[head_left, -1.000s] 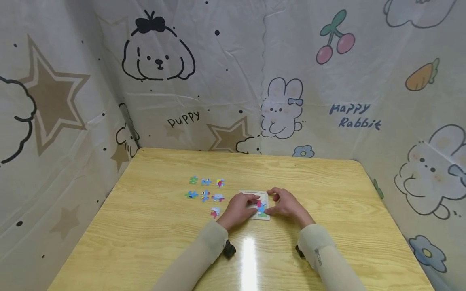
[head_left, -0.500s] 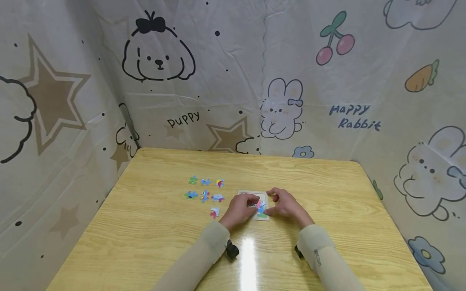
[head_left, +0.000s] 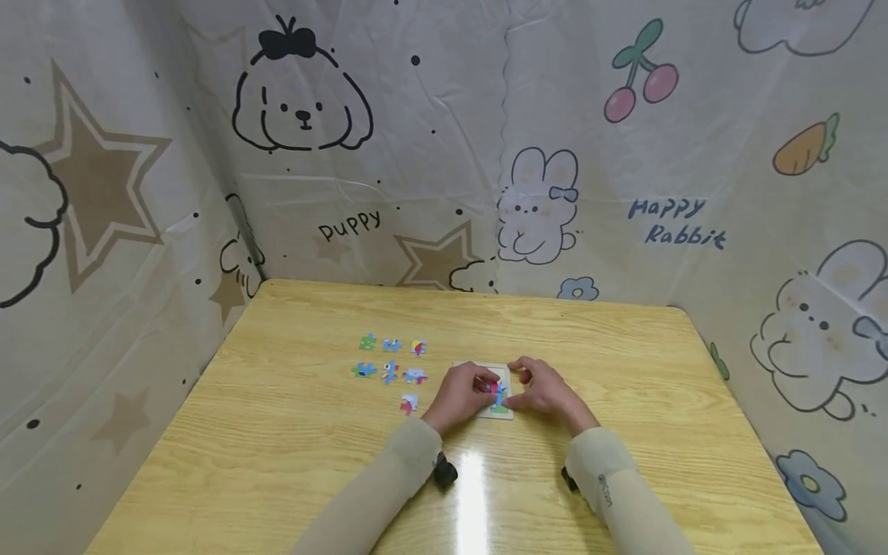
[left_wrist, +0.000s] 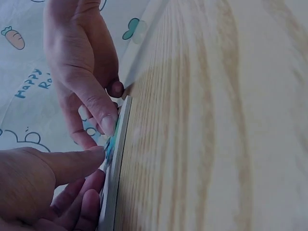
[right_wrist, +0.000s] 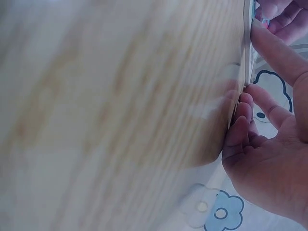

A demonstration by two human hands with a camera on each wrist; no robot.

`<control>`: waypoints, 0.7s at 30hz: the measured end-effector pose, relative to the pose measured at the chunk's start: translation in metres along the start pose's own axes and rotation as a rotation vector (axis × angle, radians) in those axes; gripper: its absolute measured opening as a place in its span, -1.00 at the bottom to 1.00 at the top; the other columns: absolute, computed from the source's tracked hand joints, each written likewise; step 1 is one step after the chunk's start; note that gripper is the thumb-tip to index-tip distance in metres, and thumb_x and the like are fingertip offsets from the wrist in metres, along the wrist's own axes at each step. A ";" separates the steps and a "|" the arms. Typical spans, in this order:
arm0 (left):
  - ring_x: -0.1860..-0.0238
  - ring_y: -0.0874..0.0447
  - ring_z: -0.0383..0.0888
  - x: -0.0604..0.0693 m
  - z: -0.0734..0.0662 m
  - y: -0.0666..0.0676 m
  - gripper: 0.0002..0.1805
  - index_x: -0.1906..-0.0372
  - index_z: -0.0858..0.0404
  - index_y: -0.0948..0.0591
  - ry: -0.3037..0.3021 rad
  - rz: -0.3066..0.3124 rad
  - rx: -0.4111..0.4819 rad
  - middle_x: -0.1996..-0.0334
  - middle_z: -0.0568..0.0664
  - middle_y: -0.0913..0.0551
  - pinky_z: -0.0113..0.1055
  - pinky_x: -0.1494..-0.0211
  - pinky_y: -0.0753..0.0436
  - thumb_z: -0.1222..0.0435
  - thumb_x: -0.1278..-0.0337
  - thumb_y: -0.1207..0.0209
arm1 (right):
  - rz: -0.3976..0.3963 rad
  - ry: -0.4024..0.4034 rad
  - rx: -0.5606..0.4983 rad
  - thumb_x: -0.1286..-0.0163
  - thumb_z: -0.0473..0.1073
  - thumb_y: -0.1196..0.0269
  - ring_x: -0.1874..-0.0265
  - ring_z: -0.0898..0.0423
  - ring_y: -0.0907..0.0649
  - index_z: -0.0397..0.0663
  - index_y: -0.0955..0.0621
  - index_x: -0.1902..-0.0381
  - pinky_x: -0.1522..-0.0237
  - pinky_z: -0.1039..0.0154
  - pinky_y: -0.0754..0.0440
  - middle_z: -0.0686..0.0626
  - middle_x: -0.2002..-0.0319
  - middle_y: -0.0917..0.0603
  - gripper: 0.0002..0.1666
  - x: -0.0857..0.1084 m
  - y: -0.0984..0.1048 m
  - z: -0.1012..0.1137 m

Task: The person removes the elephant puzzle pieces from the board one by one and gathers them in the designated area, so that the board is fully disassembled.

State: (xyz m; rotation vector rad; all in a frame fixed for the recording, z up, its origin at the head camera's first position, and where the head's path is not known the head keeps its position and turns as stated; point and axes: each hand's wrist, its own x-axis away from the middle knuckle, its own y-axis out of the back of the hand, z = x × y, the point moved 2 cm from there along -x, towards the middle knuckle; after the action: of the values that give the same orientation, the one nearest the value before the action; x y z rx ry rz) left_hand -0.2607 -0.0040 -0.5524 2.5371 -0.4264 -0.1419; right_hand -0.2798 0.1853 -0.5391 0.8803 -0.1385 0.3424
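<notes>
A small light wooden puzzle tray (head_left: pixel 509 378) lies flat near the middle of the table, with colourful jigsaw pieces (head_left: pixel 499 408) along its right side. My left hand (head_left: pixel 459 397) is over the tray's left part. Its thumb and fingers pinch a red-and-blue puzzle piece (head_left: pixel 493 388), mostly hidden by the fingers. My right hand (head_left: pixel 546 389) rests at the tray's right edge, thumb stretched onto the edge by the pieces and index finger at the far corner. In the left wrist view the tray (left_wrist: pixel 115 183) appears edge-on, and both thumbs come close together above it.
Several loose puzzle pieces (head_left: pixel 389 372) lie in rough rows left of the tray, with a single piece (head_left: pixel 409 403) nearest the left hand. The wooden table (head_left: pixel 590 339) ends against a printed cloth (head_left: pixel 430 177) at the back and sides.
The left hand shifts slightly right over the tray, and its fingertips draw closer together around the piece. The right hand stays in place. The loose pieces have not moved.
</notes>
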 end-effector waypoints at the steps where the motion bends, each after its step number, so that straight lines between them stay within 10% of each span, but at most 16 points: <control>1: 0.23 -0.70 -0.25 -0.001 -0.001 0.000 -0.70 -0.03 0.26 -0.78 0.001 -0.001 0.005 0.12 -0.02 -0.79 -0.36 0.08 -0.72 0.41 -0.17 -0.44 | 0.000 -0.001 -0.002 -0.08 -0.06 -0.65 0.09 -0.05 -0.52 -0.09 -0.56 -0.35 0.05 0.08 -0.56 -0.16 0.01 -0.59 -0.12 0.000 0.000 0.000; 21: 0.23 -0.71 -0.28 -0.002 0.004 0.002 -0.78 0.03 0.26 -0.80 -0.033 -0.052 0.037 0.09 -0.01 -0.82 -0.36 0.05 -0.73 0.36 -0.23 -0.41 | -0.007 0.008 -0.004 -0.08 -0.08 -0.65 0.16 -0.02 -0.51 -0.09 -0.58 -0.31 0.19 0.18 -0.49 -0.14 0.06 -0.58 -0.16 0.002 0.001 0.001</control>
State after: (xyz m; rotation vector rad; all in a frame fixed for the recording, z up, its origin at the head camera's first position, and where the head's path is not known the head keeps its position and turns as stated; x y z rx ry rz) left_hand -0.2642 -0.0069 -0.5544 2.5868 -0.3795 -0.1967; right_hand -0.2783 0.1850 -0.5374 0.8749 -0.1287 0.3384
